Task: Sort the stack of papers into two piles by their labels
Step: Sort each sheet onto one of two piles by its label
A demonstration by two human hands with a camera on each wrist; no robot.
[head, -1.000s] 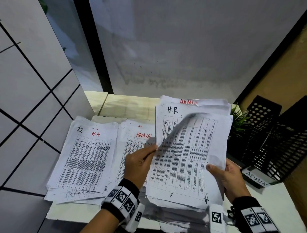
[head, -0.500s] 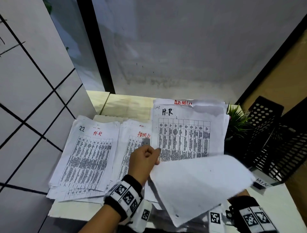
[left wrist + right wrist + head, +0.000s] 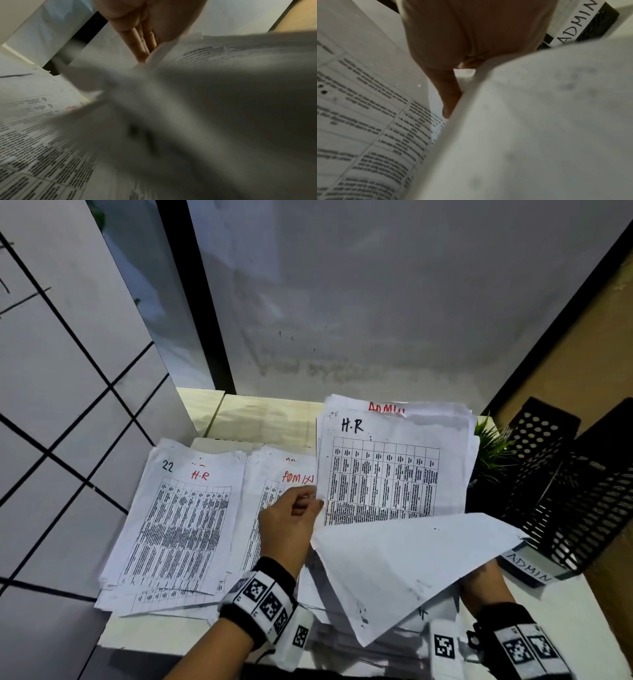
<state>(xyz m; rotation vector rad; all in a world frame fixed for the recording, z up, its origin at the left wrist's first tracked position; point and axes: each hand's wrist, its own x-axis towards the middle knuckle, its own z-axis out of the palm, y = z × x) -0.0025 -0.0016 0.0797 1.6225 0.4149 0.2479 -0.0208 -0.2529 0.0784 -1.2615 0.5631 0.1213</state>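
Three groups of printed sheets lie on the white table (image 3: 582, 611). A pile headed H.R in red (image 3: 178, 525) is at the left. A pile headed ADMIN (image 3: 274, 484) is in the middle. The thick unsorted stack (image 3: 387, 474) is at the right, its top sheet headed H.R in black. One sheet (image 3: 411, 570) is turned over toward me, blank back up, above the stack's near half. My left hand (image 3: 294, 518) pinches this sheet's left corner (image 3: 154, 54). My right hand (image 3: 450, 94) is under its right side, fingers hidden by the paper.
Black mesh file trays (image 3: 565, 491) stand at the right, one with a white ADMIN label (image 3: 529, 568). A small green plant (image 3: 489, 446) sits between the trays and the stack. A tiled wall closes the left side and a grey wall the back.
The stack's top sheet was lifted at its left edge, then swung over toward me onto its blank back, baring another H.R sheet. In the last half second the hands have hardly moved.
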